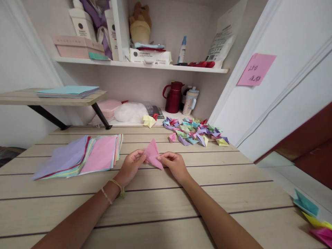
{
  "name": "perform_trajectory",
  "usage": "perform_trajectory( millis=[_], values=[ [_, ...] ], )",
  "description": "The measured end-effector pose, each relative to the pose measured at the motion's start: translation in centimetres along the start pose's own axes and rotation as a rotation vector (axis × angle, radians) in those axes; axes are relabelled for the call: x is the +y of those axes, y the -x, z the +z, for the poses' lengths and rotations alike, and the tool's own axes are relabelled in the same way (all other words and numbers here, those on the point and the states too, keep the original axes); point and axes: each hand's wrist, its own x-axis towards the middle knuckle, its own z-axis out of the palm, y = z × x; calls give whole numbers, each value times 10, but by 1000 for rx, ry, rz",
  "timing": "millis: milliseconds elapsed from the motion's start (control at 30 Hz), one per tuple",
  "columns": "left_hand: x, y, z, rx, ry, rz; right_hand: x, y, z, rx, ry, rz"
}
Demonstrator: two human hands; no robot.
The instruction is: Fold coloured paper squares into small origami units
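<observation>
A pink sheet of origami paper (pixel 153 154), folded into a pointed shape, is held up just above the middle of the table. My left hand (pixel 133 164) pinches its left edge between thumb and fingers. On the other side, my right hand (pixel 175 165) grips the right edge near the lower corner. Beyond the hands lies a pile of small folded paper boats (pixel 193 129) in many colours. A yellow folded paper piece (pixel 149 121) sits near a small red one at the table's back edge.
Stacks of coloured paper, lilac (pixel 63 154) and pink (pixel 100 154), lie on the left. A raised wooden shelf (pixel 15 98) bears blue paper (pixel 68 90). A red jug (pixel 174 97) and a cup (pixel 191 101) stand at the back. Larger folded papers (pixel 306 203) lie at the right edge.
</observation>
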Motion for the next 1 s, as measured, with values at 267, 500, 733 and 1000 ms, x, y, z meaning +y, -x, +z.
perform_trajectory(
  millis=[267,500,733,1000],
  values=[
    [-2,0,-4,-60,46,-16,1,0,1,-123,-201,55],
    [-1,0,-3,-49,60,-29,3,-1,-1,-148,-212,63],
    [-1,0,-2,-78,85,-36,0,2,3,-177,-118,32],
    [2,2,1,-135,72,-58,2,0,3,19,-88,49]
  ],
)
